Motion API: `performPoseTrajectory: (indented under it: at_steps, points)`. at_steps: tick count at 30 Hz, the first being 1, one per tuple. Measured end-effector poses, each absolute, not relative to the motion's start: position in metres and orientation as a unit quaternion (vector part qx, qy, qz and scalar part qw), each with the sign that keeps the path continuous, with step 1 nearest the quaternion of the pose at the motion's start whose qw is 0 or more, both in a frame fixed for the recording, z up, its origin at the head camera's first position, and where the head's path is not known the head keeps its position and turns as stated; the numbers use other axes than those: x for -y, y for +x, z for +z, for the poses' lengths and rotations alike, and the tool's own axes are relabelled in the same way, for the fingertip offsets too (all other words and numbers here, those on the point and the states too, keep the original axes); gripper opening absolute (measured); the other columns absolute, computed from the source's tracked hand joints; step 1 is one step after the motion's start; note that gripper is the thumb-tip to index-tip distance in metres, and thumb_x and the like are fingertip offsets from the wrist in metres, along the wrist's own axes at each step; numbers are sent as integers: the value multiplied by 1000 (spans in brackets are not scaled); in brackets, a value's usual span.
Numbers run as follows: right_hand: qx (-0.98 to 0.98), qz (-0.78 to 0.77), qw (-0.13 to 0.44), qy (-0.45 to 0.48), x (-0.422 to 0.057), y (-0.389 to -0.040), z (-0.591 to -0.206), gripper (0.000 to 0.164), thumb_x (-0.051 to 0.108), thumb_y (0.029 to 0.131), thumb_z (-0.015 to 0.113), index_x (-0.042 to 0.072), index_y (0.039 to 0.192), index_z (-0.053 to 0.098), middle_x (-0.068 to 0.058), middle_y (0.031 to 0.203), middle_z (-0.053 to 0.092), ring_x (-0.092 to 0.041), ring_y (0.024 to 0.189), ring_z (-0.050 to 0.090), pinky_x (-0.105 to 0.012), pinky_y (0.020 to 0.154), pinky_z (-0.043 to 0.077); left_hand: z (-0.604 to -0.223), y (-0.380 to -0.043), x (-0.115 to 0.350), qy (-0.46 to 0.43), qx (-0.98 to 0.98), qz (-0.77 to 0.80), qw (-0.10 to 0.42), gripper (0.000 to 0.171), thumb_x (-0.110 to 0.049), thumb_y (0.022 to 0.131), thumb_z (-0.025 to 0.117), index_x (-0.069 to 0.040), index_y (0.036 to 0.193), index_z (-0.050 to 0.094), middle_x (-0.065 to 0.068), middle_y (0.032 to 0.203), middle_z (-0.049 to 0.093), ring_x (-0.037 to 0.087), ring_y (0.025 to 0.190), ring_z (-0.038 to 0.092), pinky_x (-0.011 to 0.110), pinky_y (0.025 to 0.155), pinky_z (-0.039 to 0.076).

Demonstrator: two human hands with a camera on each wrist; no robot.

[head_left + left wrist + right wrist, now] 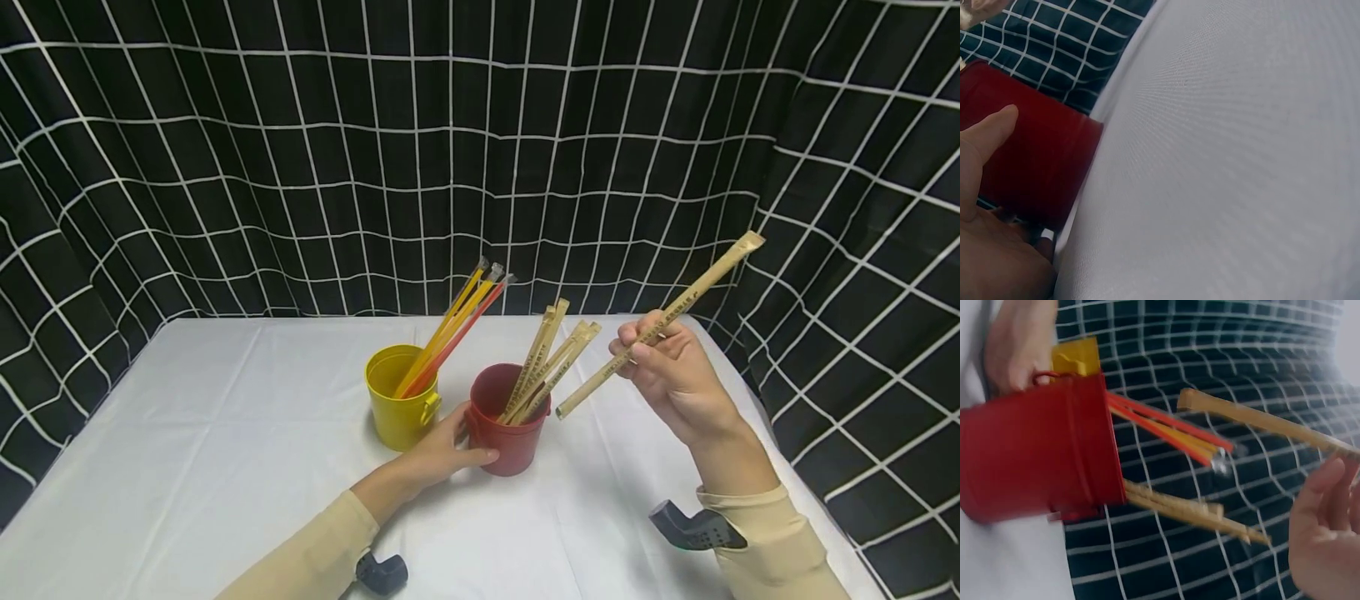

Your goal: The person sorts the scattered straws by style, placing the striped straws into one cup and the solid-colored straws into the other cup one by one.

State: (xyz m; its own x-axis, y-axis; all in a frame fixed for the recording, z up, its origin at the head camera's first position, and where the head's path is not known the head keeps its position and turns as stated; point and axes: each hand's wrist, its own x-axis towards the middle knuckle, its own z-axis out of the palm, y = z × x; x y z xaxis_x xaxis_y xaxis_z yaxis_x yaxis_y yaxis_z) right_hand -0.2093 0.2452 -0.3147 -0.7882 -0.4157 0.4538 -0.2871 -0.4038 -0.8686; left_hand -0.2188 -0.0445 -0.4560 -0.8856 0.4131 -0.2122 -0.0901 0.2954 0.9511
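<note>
My right hand point(678, 375) pinches a paper-wrapped straw point(701, 283) between thumb and fingers, up in the air right of the red bucket point(510, 450). The straw slants, its lower end near that bucket's right rim. With the thumb on its front and the fingers around its left side, my left hand point(438, 454) grips the red bucket, which stands on the white cloth. Several paper-wrapped straws point(551, 367) lean out of it toward the right. In the left wrist view the thumb lies on the bucket's red wall point(1041, 150); part of the fingers is hidden.
Just left of the red bucket stands a yellow bucket point(397, 421) with several yellow and red straws point(457, 327) in clear wrappers. A white cloth point(247, 433) covers the table. Black curtains point(375, 167) with white grid lines hang behind and at both sides.
</note>
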Motion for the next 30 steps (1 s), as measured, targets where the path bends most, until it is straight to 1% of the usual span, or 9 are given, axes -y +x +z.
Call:
performPoseTrajectory:
  at_steps: [2, 5, 8, 10, 14, 16, 21, 25, 30]
  points:
    - [-549, -776, 24, -311, -238, -208, -315, 31, -12, 94, 46, 14, 93, 63, 6, 94, 65, -9, 86, 58, -18, 69, 46, -458, -220, 44, 102, -777, 583, 213, 86, -35, 82, 75, -25, 152, 26, 4, 162, 26, 32, 151, 22, 56, 121, 26]
    - [-571, -769, -16, -287, -230, -205, -318, 24, -10, 92, 53, 12, 92, 63, 4, 92, 66, -9, 84, 59, -18, 65, 50, -460, -221, 44, 108, -777, 584, 208, 87, -35, 82, 75, -23, 153, 25, 5, 162, 26, 33, 151, 22, 56, 121, 26]
    - [-588, -762, -48, -269, -224, -205, -322, 20, -9, 90, 58, 10, 92, 64, 3, 91, 67, -9, 82, 61, -18, 64, 54, -461, -220, 44, 114, -775, 588, 203, 88, -33, 82, 75, -21, 153, 25, 6, 162, 26, 33, 151, 21, 55, 122, 24]
    - [-603, -752, -59, -260, -223, -206, -325, 20, -10, 89, 59, 9, 92, 64, 3, 91, 67, -8, 81, 62, -18, 65, 55, -460, -220, 44, 114, -776, 587, 201, 88, -33, 82, 75, -20, 153, 24, 7, 162, 26, 34, 151, 22, 56, 121, 25]
    - [-650, -720, -62, -235, -221, -213, -334, 17, -7, 88, 61, 8, 95, 61, 4, 92, 67, -6, 82, 64, -19, 68, 57, -460, -221, 45, 109, -779, 583, 203, 90, -35, 82, 76, -20, 153, 24, 7, 162, 26, 33, 151, 22, 56, 121, 25]
    - [-681, -697, -67, -216, -220, -216, -339, 15, -3, 88, 64, 5, 100, 60, 5, 94, 68, -6, 84, 65, -20, 69, 58, -460, -222, 44, 108, -778, 584, 205, 90, -36, 82, 76, -21, 153, 23, 6, 162, 26, 32, 151, 22, 55, 121, 25]
    - [-733, -649, -71, -192, -219, -222, -350, 29, 4, 87, 69, -5, 112, 57, 4, 99, 70, -7, 88, 69, -23, 73, 60, -460, -223, 44, 112, -773, 590, 205, 89, -34, 82, 76, -20, 153, 25, 6, 162, 26, 32, 151, 21, 55, 122, 24]
    - [-755, -626, -59, -187, -216, -226, -357, 34, 6, 87, 69, -6, 115, 54, 5, 98, 70, -5, 89, 70, -23, 73, 60, -460, -222, 44, 108, -774, 588, 206, 89, -35, 81, 76, -22, 153, 25, 5, 162, 26, 31, 151, 22, 55, 122, 24]
    - [-776, -601, -46, -185, -214, -231, -365, 37, 7, 88, 69, -5, 119, 52, 10, 93, 68, -3, 84, 68, -24, 69, 60, -460, -223, 44, 106, -773, 590, 208, 89, -37, 81, 77, -25, 152, 26, 3, 162, 27, 30, 151, 21, 55, 122, 24]
